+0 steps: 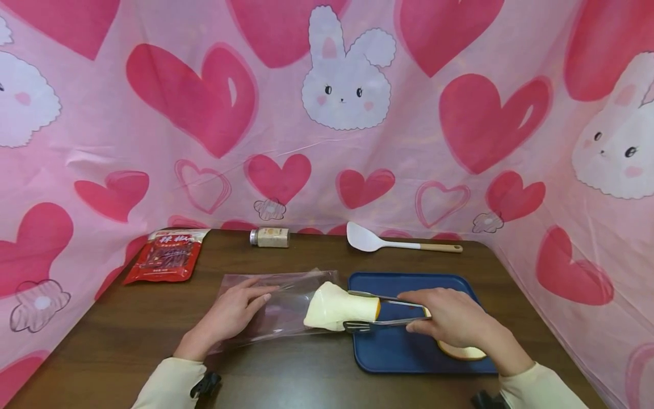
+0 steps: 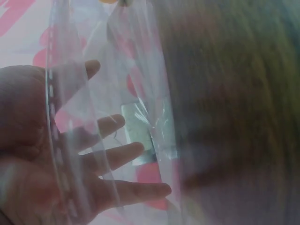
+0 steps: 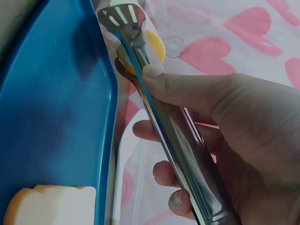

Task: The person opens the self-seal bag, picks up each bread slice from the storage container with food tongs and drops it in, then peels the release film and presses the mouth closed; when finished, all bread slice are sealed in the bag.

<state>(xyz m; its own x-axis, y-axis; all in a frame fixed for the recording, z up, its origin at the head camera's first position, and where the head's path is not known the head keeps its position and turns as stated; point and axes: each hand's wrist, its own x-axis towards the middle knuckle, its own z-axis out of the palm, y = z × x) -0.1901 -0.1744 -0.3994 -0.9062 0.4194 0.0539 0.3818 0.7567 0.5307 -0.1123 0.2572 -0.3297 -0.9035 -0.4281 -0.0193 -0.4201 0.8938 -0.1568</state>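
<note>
My right hand (image 1: pixel 449 315) grips metal tongs (image 3: pixel 185 154), thumb on one arm and fingers curled round the other. Between the slotted tong tips is a bent slice of bread (image 1: pixel 337 307), pale with an orange-brown crust edge at its right end. The slice overlaps the right end of a clear plastic bag (image 1: pixel 276 325) lying on the table. My left hand (image 1: pixel 232 312) is at the bag's left part, its fingers extended. In the left wrist view, the clear film (image 2: pixel 77 154) crosses the palm and the spread fingers show through it.
A blue tray (image 1: pixel 388 359) lies on the right, with more bread (image 1: pixel 462 352) partly under my right hand. Along the back of the table (image 1: pixel 286 375) are a red food packet (image 1: pixel 166 258), a spice jar (image 1: pixel 272 237) lying on its side and a white spatula (image 1: pixel 365 238).
</note>
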